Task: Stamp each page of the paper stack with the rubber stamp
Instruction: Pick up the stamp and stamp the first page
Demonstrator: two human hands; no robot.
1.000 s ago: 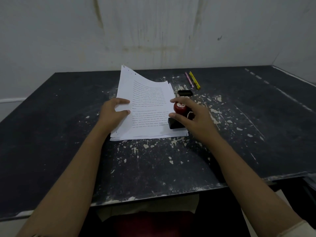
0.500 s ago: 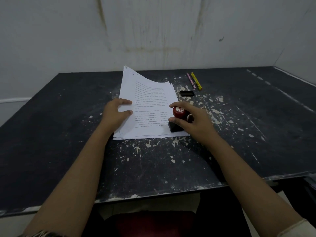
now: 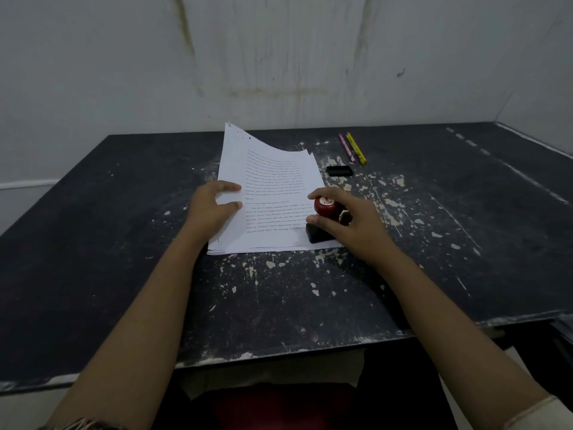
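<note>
Now right hand [image 3: 359, 225] fingers [image 3: 319, 193] grip rubber stamp [image 3: 324, 220]; base on paper stack [image 3: 273, 181]

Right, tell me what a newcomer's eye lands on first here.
The white paper stack stands out against the dark, paint-chipped table, its far left corner curling up. At its near right corner the right hand grips a red-knobbed stamp set on the top page, while the left hand rests on the left edge. Further back to the right, two pencils, pink and yellow, lie side by side.
</note>
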